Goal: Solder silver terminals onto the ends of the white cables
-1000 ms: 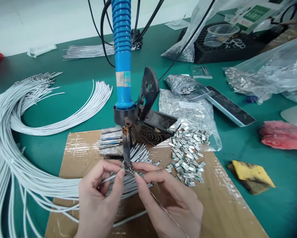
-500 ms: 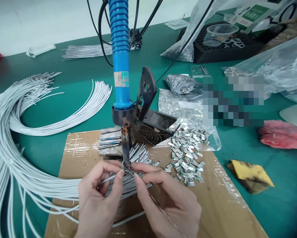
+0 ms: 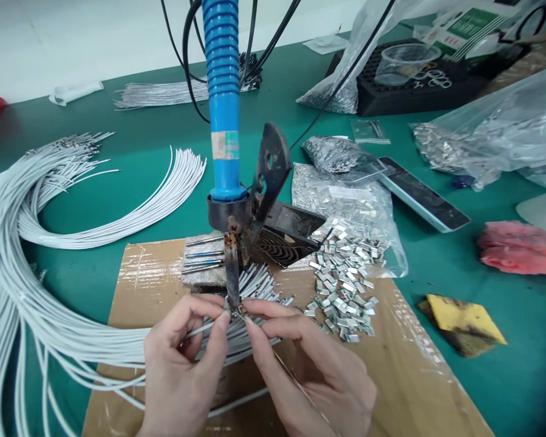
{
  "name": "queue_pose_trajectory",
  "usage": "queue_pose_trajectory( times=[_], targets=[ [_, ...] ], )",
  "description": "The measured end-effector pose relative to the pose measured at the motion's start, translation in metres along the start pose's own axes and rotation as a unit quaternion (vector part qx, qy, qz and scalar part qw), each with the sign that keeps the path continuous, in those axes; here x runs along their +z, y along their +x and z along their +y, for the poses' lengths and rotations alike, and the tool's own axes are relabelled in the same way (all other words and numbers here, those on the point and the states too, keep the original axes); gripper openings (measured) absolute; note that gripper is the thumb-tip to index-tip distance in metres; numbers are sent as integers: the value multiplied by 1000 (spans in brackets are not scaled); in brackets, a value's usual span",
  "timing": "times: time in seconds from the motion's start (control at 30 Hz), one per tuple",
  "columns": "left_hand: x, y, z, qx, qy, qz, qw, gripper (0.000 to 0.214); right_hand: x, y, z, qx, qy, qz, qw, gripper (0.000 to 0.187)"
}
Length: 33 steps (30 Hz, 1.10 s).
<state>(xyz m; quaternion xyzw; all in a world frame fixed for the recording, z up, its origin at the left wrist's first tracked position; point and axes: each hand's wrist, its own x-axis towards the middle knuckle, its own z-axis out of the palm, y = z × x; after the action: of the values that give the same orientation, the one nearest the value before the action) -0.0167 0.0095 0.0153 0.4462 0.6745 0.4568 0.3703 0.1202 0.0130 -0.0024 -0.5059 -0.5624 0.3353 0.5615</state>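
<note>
White wire [image 3: 200, 331] pinched in left hand [image 3: 181, 370] grip; right hand [image 3: 318, 370] grip pinches solder strand [image 3: 295, 382] under iron tip [image 3: 232, 285].

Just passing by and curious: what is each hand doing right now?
Left hand: closed, pinching a white wire at the soldering iron tip.
Right hand: closed, pinching a thin solder wire at the same tip.

Both hands were raised at the near edge of the view, close together with their fingertips almost meeting. The left hand [image 3: 179, 364] was curled, thumb and forefinger pinched together at the tip. The right hand [image 3: 320, 370] lay palm-up, its forefinger and thumb stretched toward the left and apparently pinched too, though the grip was hard to make out.
</note>
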Motion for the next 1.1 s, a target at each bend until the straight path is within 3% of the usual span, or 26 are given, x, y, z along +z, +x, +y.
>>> queue_pose_trajectory(
  times=[0.13,0.27,0.53,0.8,1.1],
  targets=[
    [1,-1,0,-6,2,18,1000,12,-1,-1,1,-5,7,2,1000,18],
    [1,-1,2,-1,0,-3,1000,11,-1,0,0,-4,-6,-4,1000,17],
    [9,-3,12,-55,-44,34,997,12,-2,1,3,-20,-16,-5,1000,17],
    [5,0,6,2,-1,23,1000,10,0,-1,4,-24,-18,-6,1000,19],
    [8,-2,7,9,3,53,999,13,4,-5,3,-34,-21,29,999,21]
  ],
)
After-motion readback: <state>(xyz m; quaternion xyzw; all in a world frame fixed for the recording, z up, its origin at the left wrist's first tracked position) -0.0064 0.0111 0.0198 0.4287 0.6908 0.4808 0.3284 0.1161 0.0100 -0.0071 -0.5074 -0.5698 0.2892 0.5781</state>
